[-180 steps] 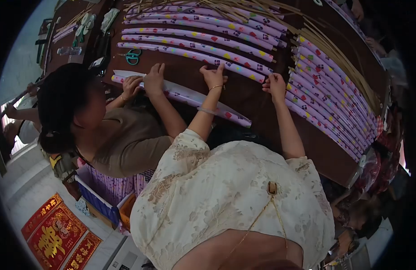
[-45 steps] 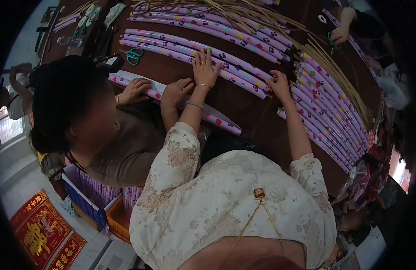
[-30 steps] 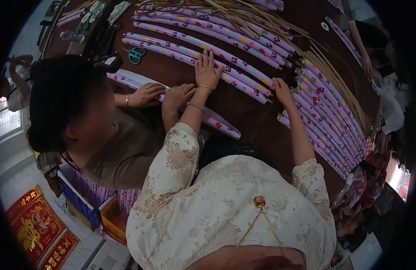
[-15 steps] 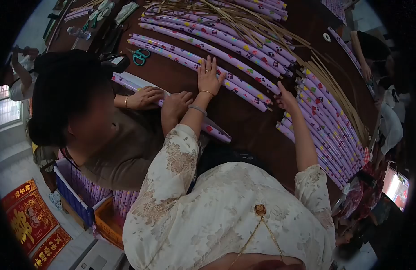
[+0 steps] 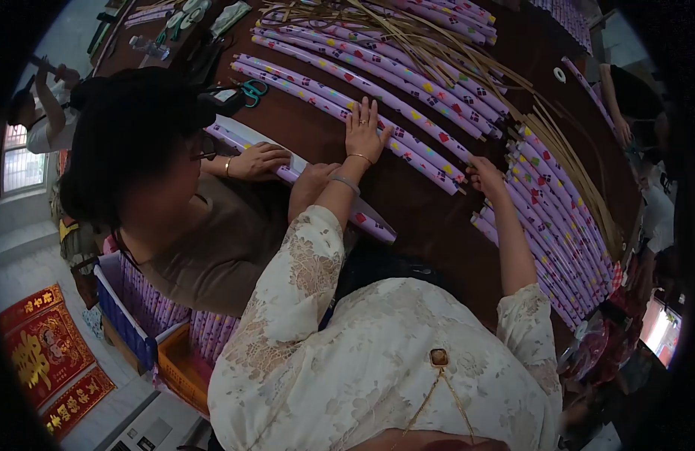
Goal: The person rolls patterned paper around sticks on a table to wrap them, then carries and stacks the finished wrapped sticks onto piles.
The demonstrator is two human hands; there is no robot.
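My left hand (image 5: 365, 132) lies with its fingers spread on two neighbouring purple patterned rolls (image 5: 310, 98) in the middle of the table. My right hand (image 5: 486, 177) is at the right end of a further purple roll (image 5: 362, 89), its fingers bent together at the tip of that roll. Whether the fingers grip the tip is hard to see. Just right of my right hand starts a slanting row of several like rolls (image 5: 550, 218). Left of my left hand, a co-worker's hands rest on a partly wrapped roll (image 5: 370, 222).
Teal-handled scissors (image 5: 253, 93) lie near the co-worker's head. Tan strips (image 5: 407, 45) lie across more rolls at the back. On the dark table (image 5: 430, 218) there is also a white tape ring (image 5: 559, 74). A blue crate (image 5: 126, 316) of rolls stands at lower left. Another person is at far right.
The whole view has shifted, so the table appears farther right. My left hand stays on the rolls. My right hand's fingers, more extended half a second ago, are now bent at the roll end.
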